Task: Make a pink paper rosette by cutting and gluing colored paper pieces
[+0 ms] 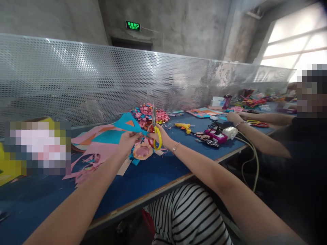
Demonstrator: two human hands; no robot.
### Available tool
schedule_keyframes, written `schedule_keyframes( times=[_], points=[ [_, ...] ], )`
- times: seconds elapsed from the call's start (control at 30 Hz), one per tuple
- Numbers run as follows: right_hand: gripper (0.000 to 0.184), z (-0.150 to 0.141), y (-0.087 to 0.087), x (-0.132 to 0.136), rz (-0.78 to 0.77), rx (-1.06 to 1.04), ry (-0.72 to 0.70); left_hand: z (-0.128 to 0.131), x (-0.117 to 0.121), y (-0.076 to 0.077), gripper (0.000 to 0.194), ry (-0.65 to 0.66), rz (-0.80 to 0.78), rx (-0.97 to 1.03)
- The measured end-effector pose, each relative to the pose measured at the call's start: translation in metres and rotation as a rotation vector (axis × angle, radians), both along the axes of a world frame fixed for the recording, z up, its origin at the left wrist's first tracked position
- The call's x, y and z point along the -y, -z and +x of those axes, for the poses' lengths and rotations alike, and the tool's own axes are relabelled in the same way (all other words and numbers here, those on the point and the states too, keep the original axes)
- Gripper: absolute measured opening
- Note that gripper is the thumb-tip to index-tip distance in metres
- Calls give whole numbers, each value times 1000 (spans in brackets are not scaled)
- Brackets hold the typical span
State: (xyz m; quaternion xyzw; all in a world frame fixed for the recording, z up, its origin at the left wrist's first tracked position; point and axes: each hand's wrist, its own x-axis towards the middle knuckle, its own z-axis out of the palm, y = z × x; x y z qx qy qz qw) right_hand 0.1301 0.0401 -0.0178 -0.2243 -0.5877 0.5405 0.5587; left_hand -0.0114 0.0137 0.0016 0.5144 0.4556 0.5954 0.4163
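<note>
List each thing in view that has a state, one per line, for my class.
Left hand: pinching blue paper
Right hand: gripping scissors
Scissors: upright, blades pointing up
Pink sheet: cut, with a rounded opening
Yellow glue gun: lying on the table; on or off, unclear
Exit sign: lit green

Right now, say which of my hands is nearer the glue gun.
Right. The right hand, holding scissors, is left of the glue gun; the left hand is farther left, at blue paper.
</note>
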Motion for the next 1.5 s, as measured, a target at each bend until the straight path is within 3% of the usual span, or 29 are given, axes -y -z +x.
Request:
schedule_keyframes(
  times=[0.17,0.33,0.5,1.27,1.5],
  points=[
    [37,9,0,-3,78,164,101,-5,-3,-2,20,-95,79,0],
    [34,25,2,-5,403,600,321,-11,2,-14,15,-195,162,125],
    [30,26,6,-3,513,814,289,-11,6,-22,13,-234,192,250],
    [26,20,5,1,503,828,257,0,11,-20,9,-199,185,204],
    [35,21,3,2,490,883,257,-1,8,-18,13,-188,196,184]
  ],
)
